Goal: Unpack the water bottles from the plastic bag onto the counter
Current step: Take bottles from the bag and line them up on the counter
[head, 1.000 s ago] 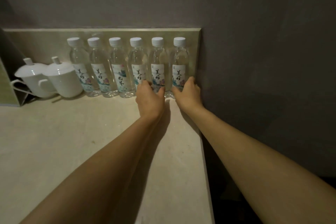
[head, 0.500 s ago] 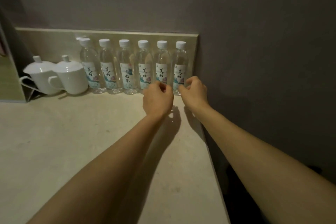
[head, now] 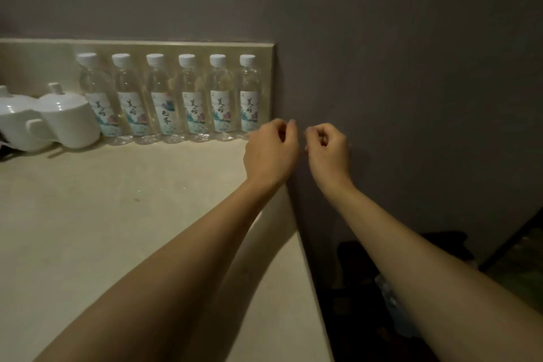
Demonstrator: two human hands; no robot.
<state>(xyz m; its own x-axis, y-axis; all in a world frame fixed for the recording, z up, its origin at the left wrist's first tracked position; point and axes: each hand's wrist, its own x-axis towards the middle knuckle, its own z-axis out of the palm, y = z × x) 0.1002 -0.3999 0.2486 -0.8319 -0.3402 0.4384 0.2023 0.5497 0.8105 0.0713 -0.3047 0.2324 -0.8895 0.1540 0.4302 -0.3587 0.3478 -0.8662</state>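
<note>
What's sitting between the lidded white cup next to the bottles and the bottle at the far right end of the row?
In the head view, five more water bottles stand between the lidded white cup and the rightmost bottle, all upright in one row.

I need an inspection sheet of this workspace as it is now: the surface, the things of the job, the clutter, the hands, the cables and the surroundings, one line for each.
Surface: pale counter, with a low backsplash along its rear edge.
Job's things: six water bottles, upright with white caps, in one row against the backsplash; the plastic bag is not clearly seen.
Clutter: two white lidded cups stand left of the row.
Hands: left hand and right hand are both loosely curled, hold nothing, and touch no bottle.
Cables: nothing seen.
Surroundings: dark grey wall behind and to the right; the area below the counter's right edge is too dark to tell.
</note>
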